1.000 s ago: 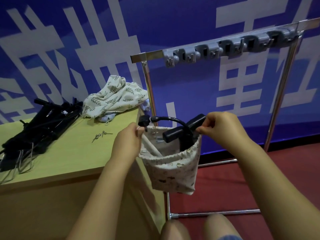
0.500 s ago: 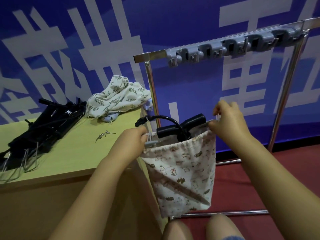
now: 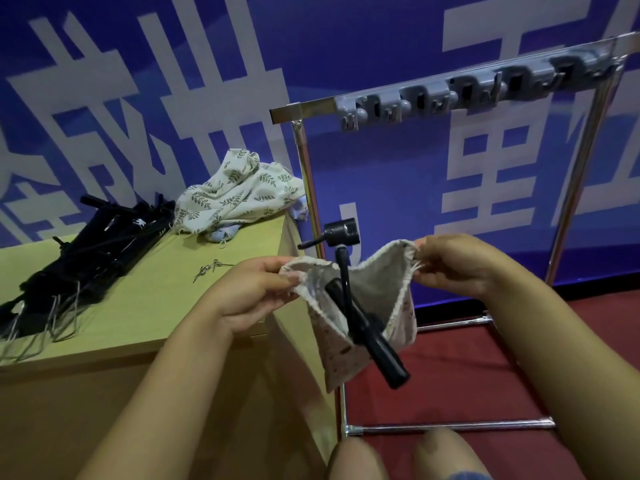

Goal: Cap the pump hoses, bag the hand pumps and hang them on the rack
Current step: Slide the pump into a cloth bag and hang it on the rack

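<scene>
Two hands hold a small printed bag (image 3: 363, 327) in the air, just right of the table (image 3: 145, 306) and in front of the rack (image 3: 585, 161). Left hand (image 3: 249, 296) pinches the bag's left rim between thumb and curled fingers; right hand (image 3: 460, 265) pinches the right rim by the drawstring, so the mouth gapes wide. One black pump (image 3: 367, 330) sits in the bag, its handle running on a slant from upper left inside the mouth to lower right, where the end sticks out past the cloth. Its hose (image 3: 343, 271) rises nearly straight up out of the mouth, ending in a black nozzle head (image 3: 341, 232) that points left, above the rim. Whether the hose is capped cannot be told.

On the table lie more black pumps (image 3: 86, 258) in a heap at the left, a leaf-print cloth bundle (image 3: 239, 195) at the back corner, and some small metal pins (image 3: 207, 270). A grey hook strip (image 3: 467, 88) runs along the rack's top bar.
</scene>
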